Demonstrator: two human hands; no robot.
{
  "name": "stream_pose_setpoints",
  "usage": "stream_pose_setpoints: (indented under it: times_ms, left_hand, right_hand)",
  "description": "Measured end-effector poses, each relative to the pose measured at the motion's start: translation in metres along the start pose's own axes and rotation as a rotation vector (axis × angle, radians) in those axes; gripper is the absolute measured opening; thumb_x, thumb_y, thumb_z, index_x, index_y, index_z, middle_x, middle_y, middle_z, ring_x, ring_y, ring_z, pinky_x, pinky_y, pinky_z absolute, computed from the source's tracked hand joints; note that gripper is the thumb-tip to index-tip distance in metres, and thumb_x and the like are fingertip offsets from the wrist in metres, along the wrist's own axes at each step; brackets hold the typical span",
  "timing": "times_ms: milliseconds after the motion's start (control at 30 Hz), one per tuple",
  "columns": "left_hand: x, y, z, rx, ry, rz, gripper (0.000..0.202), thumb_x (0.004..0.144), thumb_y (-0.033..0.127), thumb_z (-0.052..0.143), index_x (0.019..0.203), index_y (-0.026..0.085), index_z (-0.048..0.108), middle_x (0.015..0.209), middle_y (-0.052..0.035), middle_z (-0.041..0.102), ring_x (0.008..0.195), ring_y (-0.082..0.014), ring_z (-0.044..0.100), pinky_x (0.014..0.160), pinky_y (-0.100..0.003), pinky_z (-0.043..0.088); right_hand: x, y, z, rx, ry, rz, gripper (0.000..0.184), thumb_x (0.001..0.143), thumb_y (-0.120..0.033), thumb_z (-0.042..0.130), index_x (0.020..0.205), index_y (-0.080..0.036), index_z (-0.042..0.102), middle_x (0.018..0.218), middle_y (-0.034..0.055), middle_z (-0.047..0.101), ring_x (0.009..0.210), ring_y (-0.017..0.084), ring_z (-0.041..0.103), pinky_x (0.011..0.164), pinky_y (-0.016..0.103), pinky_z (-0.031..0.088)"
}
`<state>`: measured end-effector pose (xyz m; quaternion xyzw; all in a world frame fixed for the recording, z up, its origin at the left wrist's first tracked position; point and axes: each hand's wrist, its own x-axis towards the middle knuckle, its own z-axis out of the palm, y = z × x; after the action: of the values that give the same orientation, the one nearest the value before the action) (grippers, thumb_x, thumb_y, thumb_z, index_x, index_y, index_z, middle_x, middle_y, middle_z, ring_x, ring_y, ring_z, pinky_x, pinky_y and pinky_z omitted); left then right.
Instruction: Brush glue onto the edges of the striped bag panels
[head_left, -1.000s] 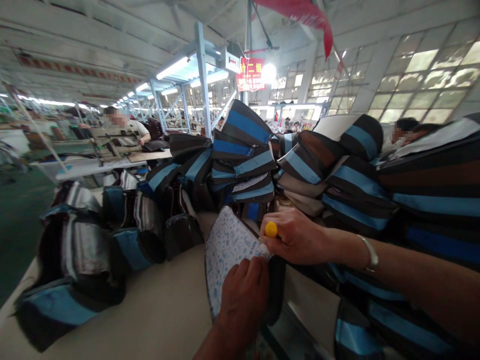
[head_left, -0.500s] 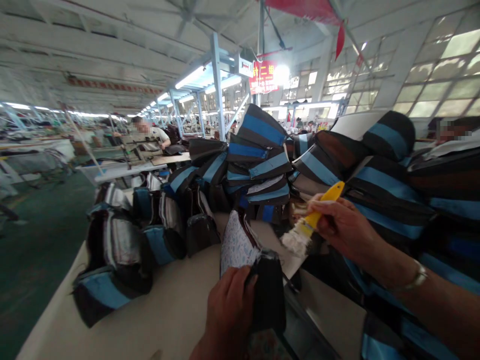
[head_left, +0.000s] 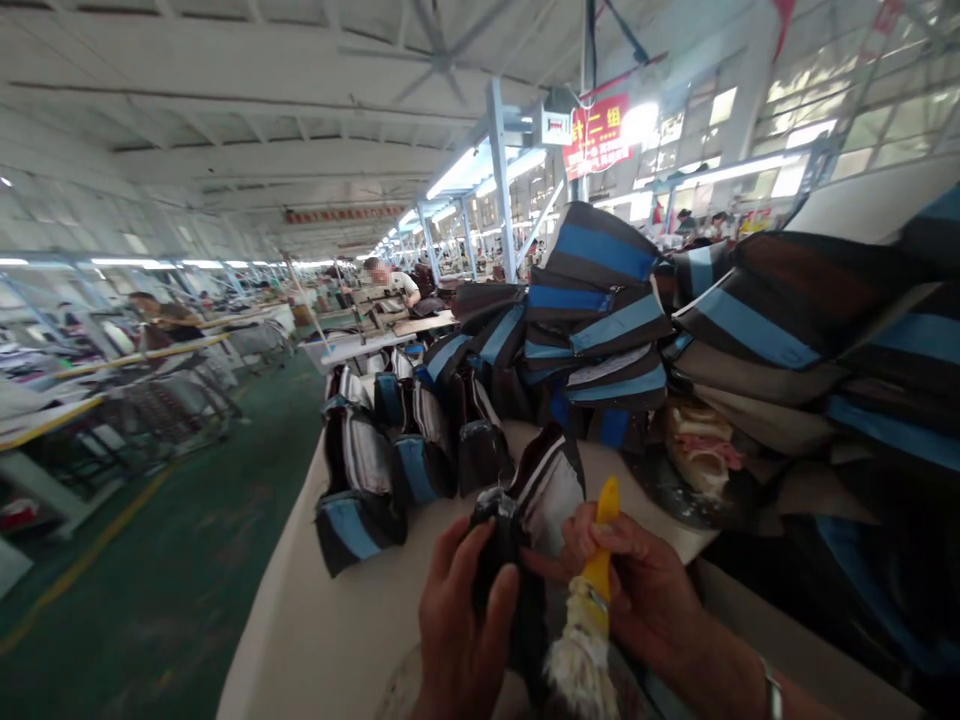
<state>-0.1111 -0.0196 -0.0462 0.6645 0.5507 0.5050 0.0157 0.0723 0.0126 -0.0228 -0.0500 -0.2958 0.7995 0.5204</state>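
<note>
My left hand (head_left: pixel 465 640): gripping a black bag (head_left: pixel 544 495). My right hand (head_left: pixel 637 590): holding a yellow-handled brush (head_left: pixel 592 610), bristles down. Nearby: blue-striped bags (head_left: pixel 600 250), stacked on the worktop (head_left: pixel 300 620).

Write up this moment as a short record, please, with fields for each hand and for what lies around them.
Left hand: holds a dark striped bag
Right hand: holds a yellow-handled brush, white bristles downward
Nearby: stacked blue-and-black bags; dark tray holding a pale lump
Surface: white worktable, with a row of bags
Background: co-worker at a bench
</note>
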Motion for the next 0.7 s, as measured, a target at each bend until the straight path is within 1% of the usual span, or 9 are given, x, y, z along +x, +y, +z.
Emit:
stream_pose_setpoints:
  times_ms: [67, 167, 267, 333, 400, 467, 567, 633, 700]
  left_hand:
    - [0.000, 0.002, 0.000, 0.020, 0.006, -0.047, 0.042, 0.080, 0.038, 0.069, 0.117, 0.018, 0.063, 0.119, -0.0130, 0.060, 0.105, -0.0240, 0.063, 0.087, -0.036, 0.055]
    - [0.007, 0.002, 0.001, -0.013, -0.026, -0.111, 0.027, 0.084, 0.036, 0.064, 0.106, 0.020, 0.069, 0.112, -0.0096, 0.064, 0.100, -0.0211, 0.065, 0.087, -0.033, 0.054]
    - [0.017, 0.003, -0.004, -0.086, -0.101, -0.146, 0.020, 0.089, 0.031, 0.056, 0.097, 0.022, 0.072, 0.109, -0.0069, 0.066, 0.099, -0.0190, 0.065, 0.087, -0.030, 0.052]
    - [0.022, 0.006, -0.008, -0.133, -0.140, -0.175, 0.020, 0.089, 0.030, 0.055, 0.092, 0.021, 0.073, 0.106, -0.0062, 0.067, 0.097, -0.0186, 0.065, 0.084, -0.028, 0.051]
    - [0.026, 0.010, -0.010, -0.181, -0.180, -0.201, 0.022, 0.090, 0.029, 0.053, 0.090, 0.021, 0.073, 0.103, -0.0057, 0.068, 0.094, -0.0185, 0.065, 0.081, -0.027, 0.051]
    - [0.029, 0.014, -0.011, -0.227, -0.206, -0.217, 0.023, 0.090, 0.028, 0.052, 0.091, 0.021, 0.073, 0.102, -0.0054, 0.068, 0.094, -0.0188, 0.064, 0.081, -0.027, 0.050]
    - [0.031, 0.017, -0.009, -0.278, -0.231, -0.229, 0.021, 0.089, 0.028, 0.053, 0.092, 0.021, 0.072, 0.103, -0.0057, 0.068, 0.096, -0.0193, 0.063, 0.084, -0.028, 0.049]
    - [0.031, 0.018, -0.007, -0.287, -0.237, -0.240, 0.020, 0.089, 0.029, 0.053, 0.088, 0.020, 0.071, 0.102, -0.0059, 0.067, 0.095, -0.0194, 0.063, 0.083, -0.028, 0.048]
    - [0.031, 0.019, -0.008, -0.277, -0.244, -0.262, 0.021, 0.089, 0.030, 0.052, 0.082, 0.018, 0.069, 0.098, -0.0057, 0.066, 0.091, -0.0188, 0.063, 0.081, -0.027, 0.048]
  right_hand:
    - [0.004, 0.005, 0.004, 0.003, 0.026, 0.004, 0.013, 0.080, -0.023, 0.066, 0.070, -0.014, 0.069, 0.047, -0.0063, 0.048, 0.037, 0.005, 0.031, 0.068, 0.027, 0.052]
    - [0.008, 0.000, 0.008, 0.007, 0.089, 0.005, 0.015, 0.076, -0.027, 0.073, 0.070, -0.014, 0.069, 0.048, -0.0061, 0.048, 0.037, 0.004, 0.030, 0.048, 0.018, 0.043]
    - [0.014, -0.020, 0.009, -0.033, 0.185, -0.077, 0.016, 0.076, -0.029, 0.076, 0.072, -0.016, 0.069, 0.055, -0.0056, 0.053, 0.037, 0.003, 0.032, 0.042, 0.017, 0.041]
    - [0.018, -0.033, 0.009, -0.171, 0.274, -0.239, 0.013, 0.076, -0.026, 0.077, 0.075, -0.017, 0.069, 0.066, -0.0036, 0.060, 0.043, 0.004, 0.040, 0.042, 0.015, 0.040]
    - [0.022, -0.041, 0.012, -0.412, 0.303, -0.414, 0.009, 0.080, -0.023, 0.075, 0.078, -0.018, 0.068, 0.074, -0.0021, 0.062, 0.057, 0.007, 0.052, 0.050, 0.015, 0.045]
    - [0.026, -0.042, 0.017, -0.714, 0.224, -0.567, 0.007, 0.087, -0.022, 0.067, 0.080, -0.020, 0.067, 0.072, -0.0021, 0.060, 0.074, 0.011, 0.059, 0.073, 0.021, 0.052]
    - [0.034, -0.038, 0.025, -1.202, -0.092, -0.769, 0.010, 0.091, -0.015, 0.057, 0.086, -0.021, 0.065, 0.074, -0.0024, 0.061, 0.076, 0.014, 0.060, 0.102, 0.041, 0.044]
    - [0.040, -0.039, 0.028, -1.437, -0.296, -0.886, 0.013, 0.089, -0.010, 0.054, 0.092, -0.020, 0.063, 0.078, -0.0015, 0.064, 0.069, 0.014, 0.058, 0.104, 0.049, 0.041]
    - [0.044, -0.044, 0.031, -1.533, -0.337, -0.967, 0.016, 0.089, -0.008, 0.054, 0.096, -0.020, 0.061, 0.080, -0.0006, 0.066, 0.067, 0.014, 0.057, 0.103, 0.051, 0.043]
